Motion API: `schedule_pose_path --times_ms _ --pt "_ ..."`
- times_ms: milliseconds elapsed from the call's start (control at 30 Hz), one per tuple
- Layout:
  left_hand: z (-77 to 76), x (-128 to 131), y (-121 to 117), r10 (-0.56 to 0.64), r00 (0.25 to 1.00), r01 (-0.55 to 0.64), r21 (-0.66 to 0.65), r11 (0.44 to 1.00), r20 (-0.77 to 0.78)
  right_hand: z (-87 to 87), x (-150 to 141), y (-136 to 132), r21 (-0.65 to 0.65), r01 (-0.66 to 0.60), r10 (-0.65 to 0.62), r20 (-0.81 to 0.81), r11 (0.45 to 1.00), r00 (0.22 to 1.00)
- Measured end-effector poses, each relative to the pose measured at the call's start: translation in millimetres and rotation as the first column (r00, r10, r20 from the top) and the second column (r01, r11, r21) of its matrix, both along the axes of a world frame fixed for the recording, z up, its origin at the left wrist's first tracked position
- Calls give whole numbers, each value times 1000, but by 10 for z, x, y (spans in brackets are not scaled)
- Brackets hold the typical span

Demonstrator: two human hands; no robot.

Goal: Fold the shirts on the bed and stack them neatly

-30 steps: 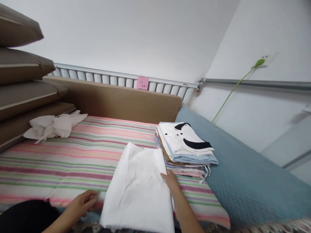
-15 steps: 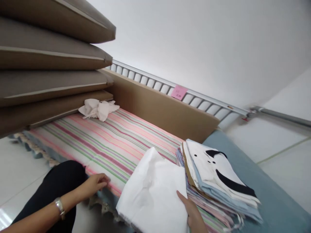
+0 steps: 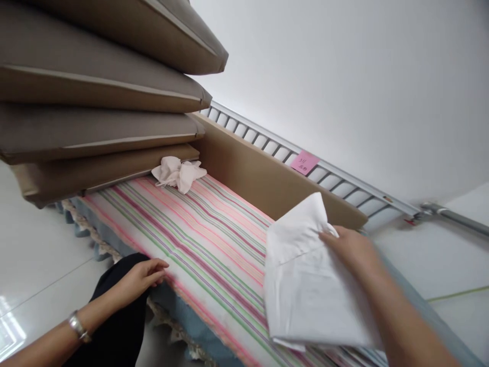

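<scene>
Striped sheet [image 3: 191, 229] | right hand [image 3: 353, 250] pinches white fabric [image 3: 309, 295], apparently folded | left hand [image 3: 145, 276] open

Single head cam, looks forward and down over the striped cloth [image 3: 225, 255] (cushion stack [image 3: 103, 102] near left), radiator [image 3: 260, 140] at far side.

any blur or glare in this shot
Head view: the right hand and its forearm look smeared, likely by motion, and the white cloth it holds is slightly soft; head view: bright glare on the glossy floor at lower left; head view: writing on the pink note is too small to read surely.
</scene>
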State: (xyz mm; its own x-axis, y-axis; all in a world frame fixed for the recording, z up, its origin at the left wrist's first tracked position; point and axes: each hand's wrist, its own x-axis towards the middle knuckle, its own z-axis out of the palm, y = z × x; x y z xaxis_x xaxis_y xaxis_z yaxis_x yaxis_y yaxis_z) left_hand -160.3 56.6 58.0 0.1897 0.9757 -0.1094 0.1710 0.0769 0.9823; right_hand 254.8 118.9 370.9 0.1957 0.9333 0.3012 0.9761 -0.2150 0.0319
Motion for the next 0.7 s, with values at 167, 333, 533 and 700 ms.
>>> schedule_pose_path --times_ms 167,333,533,700 --pt "-37 -10 5 -7 999 7 -1 1000 49 -763 -1141 -179 -82 -82 87 59 993 994" --pt "-64 -20 11 -1 998 2 -11 1000 64 -2089 -2143 -635 -218 -473 351 -430 854 832" --pt "68 113 15 76 989 -51 -192 980 127 -2159 -1810 -827 -81 -433 271 -673 898 688" --pt "-80 483 -93 130 964 -15 -437 899 233 -2220 -316 -715 -115 -31 -44 -595 993 803"
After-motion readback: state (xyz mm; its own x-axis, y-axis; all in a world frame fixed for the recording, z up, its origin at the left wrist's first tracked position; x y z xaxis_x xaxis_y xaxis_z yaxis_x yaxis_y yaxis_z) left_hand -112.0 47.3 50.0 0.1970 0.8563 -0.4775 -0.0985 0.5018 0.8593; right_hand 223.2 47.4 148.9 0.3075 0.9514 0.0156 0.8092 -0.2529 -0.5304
